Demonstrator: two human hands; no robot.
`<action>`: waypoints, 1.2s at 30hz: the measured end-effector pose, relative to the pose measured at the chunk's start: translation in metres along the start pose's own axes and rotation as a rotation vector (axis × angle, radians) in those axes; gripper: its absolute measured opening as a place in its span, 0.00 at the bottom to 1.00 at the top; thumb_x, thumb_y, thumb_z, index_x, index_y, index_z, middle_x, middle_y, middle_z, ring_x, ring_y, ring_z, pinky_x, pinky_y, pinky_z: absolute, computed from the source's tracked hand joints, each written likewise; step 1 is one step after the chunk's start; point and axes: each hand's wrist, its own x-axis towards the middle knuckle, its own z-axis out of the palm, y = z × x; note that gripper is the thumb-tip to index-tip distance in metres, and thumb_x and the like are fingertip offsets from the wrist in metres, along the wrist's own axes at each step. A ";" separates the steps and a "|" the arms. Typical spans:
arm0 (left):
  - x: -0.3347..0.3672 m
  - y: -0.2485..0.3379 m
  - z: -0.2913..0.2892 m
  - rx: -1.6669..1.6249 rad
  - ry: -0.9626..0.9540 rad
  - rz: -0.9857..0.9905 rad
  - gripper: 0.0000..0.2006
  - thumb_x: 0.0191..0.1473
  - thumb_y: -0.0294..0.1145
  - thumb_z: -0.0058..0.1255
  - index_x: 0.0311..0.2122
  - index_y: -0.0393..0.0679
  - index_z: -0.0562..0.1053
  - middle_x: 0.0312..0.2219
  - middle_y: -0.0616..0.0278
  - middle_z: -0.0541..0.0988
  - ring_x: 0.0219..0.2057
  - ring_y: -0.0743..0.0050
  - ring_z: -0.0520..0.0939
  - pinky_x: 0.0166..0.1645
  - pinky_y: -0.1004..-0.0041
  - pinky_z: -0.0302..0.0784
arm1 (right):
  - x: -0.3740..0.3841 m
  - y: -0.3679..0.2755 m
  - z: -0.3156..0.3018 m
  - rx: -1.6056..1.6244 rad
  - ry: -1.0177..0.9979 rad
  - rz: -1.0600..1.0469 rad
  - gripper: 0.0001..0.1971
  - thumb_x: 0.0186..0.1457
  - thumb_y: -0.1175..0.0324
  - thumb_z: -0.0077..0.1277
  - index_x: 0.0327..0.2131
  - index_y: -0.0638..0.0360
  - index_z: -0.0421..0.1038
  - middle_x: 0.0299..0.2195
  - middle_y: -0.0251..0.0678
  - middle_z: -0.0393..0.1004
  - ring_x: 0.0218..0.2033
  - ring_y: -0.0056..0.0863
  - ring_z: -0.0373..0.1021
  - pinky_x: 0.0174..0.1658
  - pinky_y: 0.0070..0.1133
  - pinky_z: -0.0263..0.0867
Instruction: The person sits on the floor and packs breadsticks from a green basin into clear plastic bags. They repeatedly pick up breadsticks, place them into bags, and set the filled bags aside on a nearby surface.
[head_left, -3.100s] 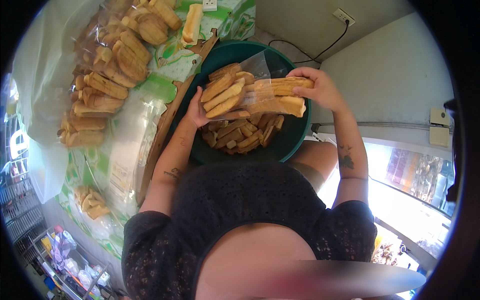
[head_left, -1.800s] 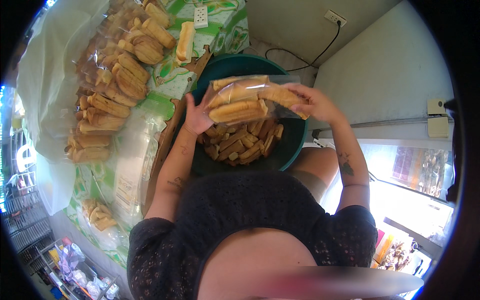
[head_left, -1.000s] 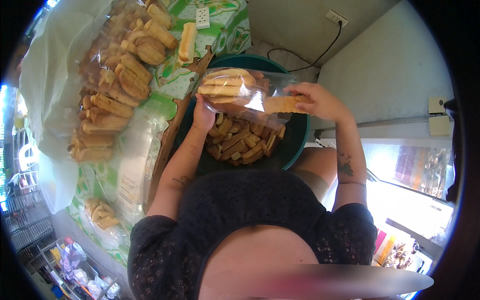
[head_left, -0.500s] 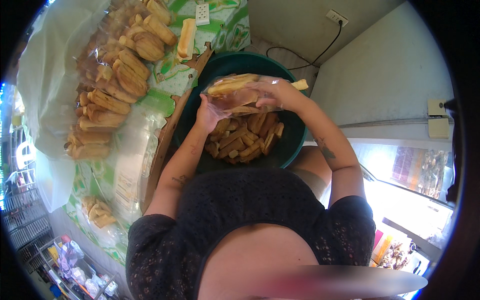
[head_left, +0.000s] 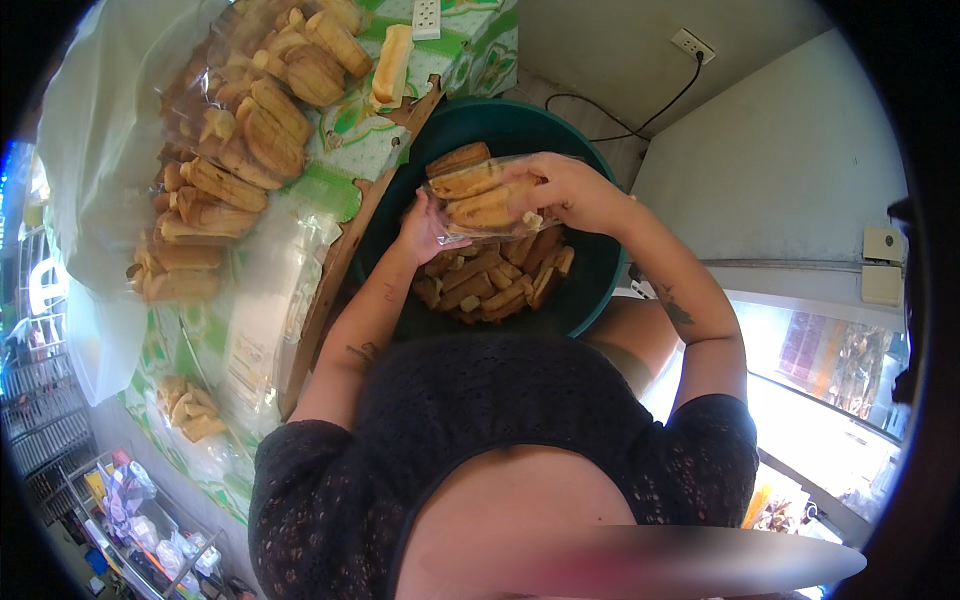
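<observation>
A clear plastic bag of long bread pieces (head_left: 480,208) is held above a round dark green tub (head_left: 600,290). My left hand (head_left: 425,228) grips the bag's left end, thumb along its side. My right hand (head_left: 580,195) closes over the right end, fingers bent against the bag and the bread. A small pale crumb of bread (head_left: 533,218) shows by my right fingertips. One browner piece (head_left: 458,158) lies at the bag's far edge; whether it is inside, I cannot tell. Many loose toasted bread pieces (head_left: 490,283) lie in the tub below.
To the left, a table with a green-and-white cover (head_left: 340,150) carries a large clear bag of bread (head_left: 240,150), flat plastic bags (head_left: 270,310), a small bread pile (head_left: 190,410), a single bread piece (head_left: 392,65) and a power strip (head_left: 426,18). A wall socket (head_left: 692,45) holds a cord.
The right hand has shifted slightly over the bag's right end, and the bread stick that poked out there no longer shows. The bag has turned, its pieces now showing side by side.
</observation>
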 end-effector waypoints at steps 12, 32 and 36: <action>-0.007 -0.005 0.009 -0.066 -0.088 0.104 0.37 0.50 0.68 0.23 0.61 0.59 0.44 0.59 0.61 0.53 0.59 0.46 0.56 0.55 0.38 0.50 | -0.013 -0.019 -0.011 0.093 -0.024 0.137 0.16 0.38 0.80 0.52 0.35 0.52 0.73 0.44 0.36 0.69 0.45 0.37 0.66 0.48 0.27 0.62; -0.003 -0.009 -0.011 -0.192 0.059 0.308 0.38 0.50 0.67 0.25 0.59 0.49 0.50 0.58 0.54 0.56 0.57 0.46 0.58 0.57 0.44 0.52 | -0.044 -0.042 -0.075 -0.185 -0.007 0.268 0.14 0.42 0.72 0.54 0.37 0.56 0.71 0.31 0.36 0.73 0.36 0.35 0.69 0.39 0.27 0.63; -0.008 -0.006 -0.003 -0.154 0.107 0.269 0.38 0.51 0.67 0.23 0.59 0.49 0.51 0.57 0.55 0.58 0.57 0.49 0.60 0.56 0.46 0.55 | -0.014 -0.024 -0.037 0.023 0.074 0.150 0.13 0.44 0.68 0.54 0.37 0.58 0.71 0.28 0.37 0.72 0.33 0.38 0.69 0.37 0.27 0.64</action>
